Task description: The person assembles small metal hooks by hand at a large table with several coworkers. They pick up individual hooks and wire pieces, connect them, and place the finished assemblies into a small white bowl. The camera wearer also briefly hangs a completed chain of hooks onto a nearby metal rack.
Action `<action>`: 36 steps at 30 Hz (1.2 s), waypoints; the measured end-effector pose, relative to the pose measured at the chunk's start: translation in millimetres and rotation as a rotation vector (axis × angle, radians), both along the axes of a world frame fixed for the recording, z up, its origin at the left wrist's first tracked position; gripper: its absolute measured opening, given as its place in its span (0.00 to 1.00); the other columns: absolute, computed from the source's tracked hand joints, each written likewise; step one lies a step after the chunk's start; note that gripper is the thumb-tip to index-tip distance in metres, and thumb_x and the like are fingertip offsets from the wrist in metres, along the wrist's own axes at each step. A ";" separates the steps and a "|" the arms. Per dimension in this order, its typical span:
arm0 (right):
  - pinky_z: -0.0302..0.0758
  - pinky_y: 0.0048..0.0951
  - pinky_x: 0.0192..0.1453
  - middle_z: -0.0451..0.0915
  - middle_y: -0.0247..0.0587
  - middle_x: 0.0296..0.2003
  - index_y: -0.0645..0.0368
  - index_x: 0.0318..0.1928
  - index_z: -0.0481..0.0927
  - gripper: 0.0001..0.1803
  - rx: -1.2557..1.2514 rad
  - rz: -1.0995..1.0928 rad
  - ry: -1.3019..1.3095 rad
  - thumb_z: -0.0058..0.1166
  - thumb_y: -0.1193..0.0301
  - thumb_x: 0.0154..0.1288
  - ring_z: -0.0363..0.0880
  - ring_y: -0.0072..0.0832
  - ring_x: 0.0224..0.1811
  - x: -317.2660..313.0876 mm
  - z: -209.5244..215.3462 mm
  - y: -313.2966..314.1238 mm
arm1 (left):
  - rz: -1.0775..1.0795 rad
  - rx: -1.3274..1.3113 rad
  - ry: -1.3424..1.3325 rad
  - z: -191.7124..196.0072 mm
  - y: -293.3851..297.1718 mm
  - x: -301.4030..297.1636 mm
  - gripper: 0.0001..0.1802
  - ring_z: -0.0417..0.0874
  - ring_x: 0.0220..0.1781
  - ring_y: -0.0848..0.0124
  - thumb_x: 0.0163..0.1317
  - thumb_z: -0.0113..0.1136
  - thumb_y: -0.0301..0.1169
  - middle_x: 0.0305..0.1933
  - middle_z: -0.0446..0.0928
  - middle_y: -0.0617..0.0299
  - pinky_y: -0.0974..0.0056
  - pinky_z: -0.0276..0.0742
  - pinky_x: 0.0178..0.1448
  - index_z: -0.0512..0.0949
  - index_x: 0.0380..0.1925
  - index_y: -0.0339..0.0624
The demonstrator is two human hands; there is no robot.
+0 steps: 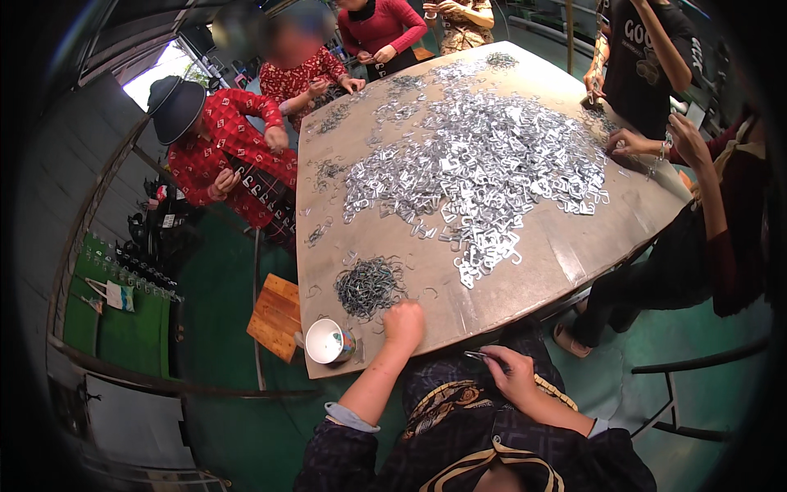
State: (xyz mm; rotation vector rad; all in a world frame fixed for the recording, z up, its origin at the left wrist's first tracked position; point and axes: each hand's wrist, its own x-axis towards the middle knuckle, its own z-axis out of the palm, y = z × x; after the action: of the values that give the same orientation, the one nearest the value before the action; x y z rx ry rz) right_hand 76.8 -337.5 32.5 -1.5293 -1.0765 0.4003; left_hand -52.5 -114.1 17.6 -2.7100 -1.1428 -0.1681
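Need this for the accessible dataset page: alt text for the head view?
Seen from above, a person's left hand rests closed beside a small dark wire pile on a brown table, while the right hand pinches a thin metal piece. A large heap of silvery clips covers the middle; others work around it.

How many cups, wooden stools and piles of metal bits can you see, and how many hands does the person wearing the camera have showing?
White cup: 1
Wooden stool: 1
Piles of metal bits: 2, the big silvery heap and the small dark wire pile
The person's own hands: 2, left hand and right hand
Total: 6
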 end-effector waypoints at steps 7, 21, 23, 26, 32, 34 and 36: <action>0.81 0.30 0.40 0.85 0.48 0.35 0.62 0.48 0.80 0.17 0.010 0.001 0.003 0.61 0.82 0.57 0.87 0.37 0.38 1.3 -6.3 0.8 | -0.021 -0.863 -0.614 37.3 -36.9 -2.0 0.03 0.82 0.25 0.75 0.53 0.61 0.21 0.24 0.81 0.60 0.70 0.76 0.30 0.76 0.26 0.35; 0.82 0.31 0.40 0.85 0.47 0.34 0.60 0.51 0.78 0.20 -0.003 -0.009 0.009 0.61 0.82 0.56 0.87 0.38 0.38 -0.3 -8.9 3.0 | -0.391 -0.805 -0.748 51.1 -98.9 5.6 0.08 0.79 0.40 0.60 0.48 0.66 0.21 0.36 0.76 0.56 0.62 0.73 0.47 0.75 0.26 0.37; 0.81 0.31 0.40 0.85 0.46 0.34 0.60 0.51 0.79 0.20 -0.010 0.000 0.007 0.61 0.82 0.55 0.87 0.38 0.38 -1.0 -9.6 2.5 | -0.397 -0.792 -0.778 46.6 -99.5 7.1 0.08 0.79 0.42 0.60 0.49 0.65 0.21 0.37 0.78 0.55 0.60 0.74 0.49 0.74 0.26 0.37; 0.81 0.31 0.39 0.86 0.45 0.34 0.61 0.50 0.79 0.21 0.026 0.008 -0.007 0.62 0.81 0.53 0.87 0.37 0.38 -0.3 -10.1 3.6 | -0.396 -0.889 -0.845 39.1 -102.0 7.3 0.07 0.81 0.44 0.61 0.51 0.64 0.20 0.39 0.80 0.54 0.60 0.75 0.51 0.74 0.27 0.36; 0.79 0.33 0.38 0.84 0.45 0.31 0.63 0.46 0.81 0.17 0.114 -0.109 -0.182 0.62 0.77 0.52 0.84 0.37 0.31 29.2 -12.5 20.7 | -0.331 -1.065 -0.889 34.6 -104.4 1.7 0.07 0.84 0.44 0.68 0.58 0.58 0.17 0.40 0.84 0.50 0.64 0.77 0.52 0.70 0.31 0.36; 0.78 0.34 0.42 0.82 0.47 0.36 0.62 0.47 0.80 0.17 0.030 -0.169 -0.204 0.61 0.76 0.56 0.82 0.40 0.35 46.5 -11.7 45.1 | -0.340 -1.048 -0.896 31.7 -103.7 1.0 0.07 0.84 0.44 0.68 0.58 0.58 0.17 0.40 0.84 0.50 0.64 0.77 0.52 0.69 0.31 0.36; 0.76 0.39 0.45 0.79 0.48 0.38 0.61 0.49 0.79 0.18 -0.033 -0.168 -0.250 0.62 0.73 0.57 0.78 0.45 0.41 68.3 -11.3 72.3 | -0.342 -1.017 -0.881 29.0 -102.7 -0.6 0.07 0.84 0.44 0.69 0.58 0.58 0.17 0.39 0.84 0.50 0.65 0.77 0.51 0.70 0.31 0.36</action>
State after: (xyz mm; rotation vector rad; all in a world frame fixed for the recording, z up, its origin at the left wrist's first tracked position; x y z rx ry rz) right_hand 145.1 -265.2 21.1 -1.7176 -1.1256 0.1128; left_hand -53.2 -216.8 46.7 -3.9016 -1.0849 -1.2374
